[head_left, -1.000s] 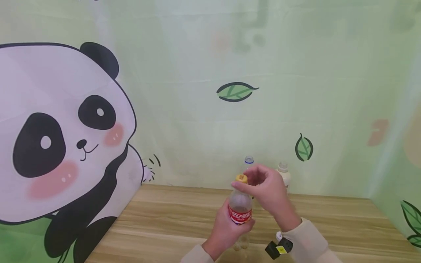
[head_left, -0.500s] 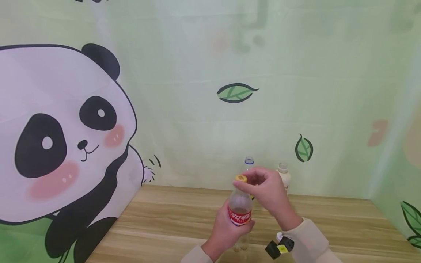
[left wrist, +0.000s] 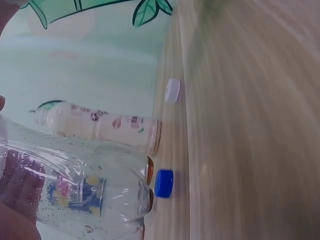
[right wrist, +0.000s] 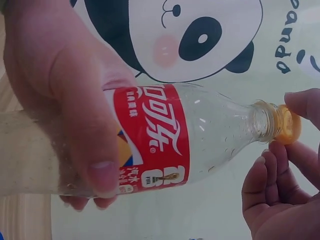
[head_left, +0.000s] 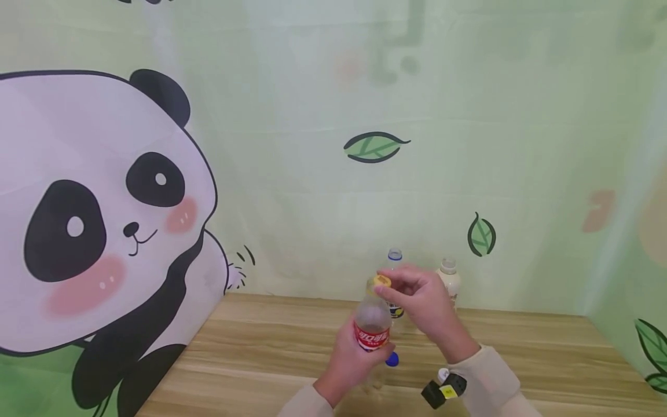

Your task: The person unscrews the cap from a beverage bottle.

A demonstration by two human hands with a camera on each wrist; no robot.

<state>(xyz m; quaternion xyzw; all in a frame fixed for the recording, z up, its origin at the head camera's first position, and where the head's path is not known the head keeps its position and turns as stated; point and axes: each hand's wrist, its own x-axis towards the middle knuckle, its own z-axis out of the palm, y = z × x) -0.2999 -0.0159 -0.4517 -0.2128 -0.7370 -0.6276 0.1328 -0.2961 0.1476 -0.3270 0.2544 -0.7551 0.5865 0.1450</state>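
Left hand (head_left: 348,362) wrapped round the red-labelled clear bottle (head_left: 372,327), held tilted above the bench (head_left: 250,353); right hand (head_left: 424,301) pinching its yellow cap (head_left: 382,281) between fingertips. Likely to slip: bottle beaded wet inside, thin walls apt to buckle under a hard squeeze. Could also fumble the cap onto the bench beside the blue cap (head_left: 392,359), or knock the two open bottles (head_left: 448,281) standing just behind.

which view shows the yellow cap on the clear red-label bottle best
The right wrist view: the yellow cap fills the frame edge, on the clear plastic red-label bottle's neck, touched by right hand fingertips. The head view shows it small; the left wrist view misses it.
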